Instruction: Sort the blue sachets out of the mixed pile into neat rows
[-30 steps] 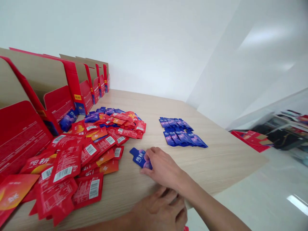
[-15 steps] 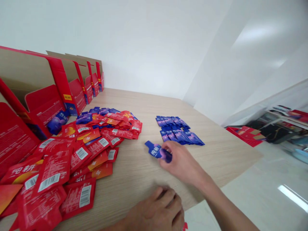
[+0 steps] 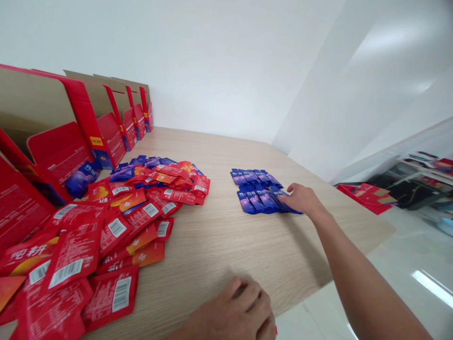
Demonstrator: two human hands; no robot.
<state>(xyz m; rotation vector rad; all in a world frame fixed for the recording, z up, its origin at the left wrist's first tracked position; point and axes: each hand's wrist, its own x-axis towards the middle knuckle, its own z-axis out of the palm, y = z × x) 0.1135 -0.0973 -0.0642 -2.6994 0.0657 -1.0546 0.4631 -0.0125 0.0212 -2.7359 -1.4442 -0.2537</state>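
Observation:
Two rows of blue-purple sachets lie on the table, a back row (image 3: 255, 177) and a front row (image 3: 256, 199), each overlapping like fanned cards. At the right end of the front row, my right hand (image 3: 300, 198) has its thumb and fingers closed on a blue sachet (image 3: 288, 203); part of that sachet is hidden. My left hand (image 3: 237, 311) rests at the table's near edge with its fingers curled under, so its palm is hidden. A heap of red sachets (image 3: 116, 226) spreads at left, with more blue sachets (image 3: 122, 174) among them at the back.
Open red cardboard boxes (image 3: 109, 137) stand in a line along the left, against the wall. One blue pouch (image 3: 83, 179) leans at a box front. Beyond the table's right edge, a red crate (image 3: 364, 196) and cluttered shelves (image 3: 424, 174) are visible.
My right hand has carried the blue sachet from the middle of the table, right and away from me, to the end of the front row. My left hand stays nearly still.

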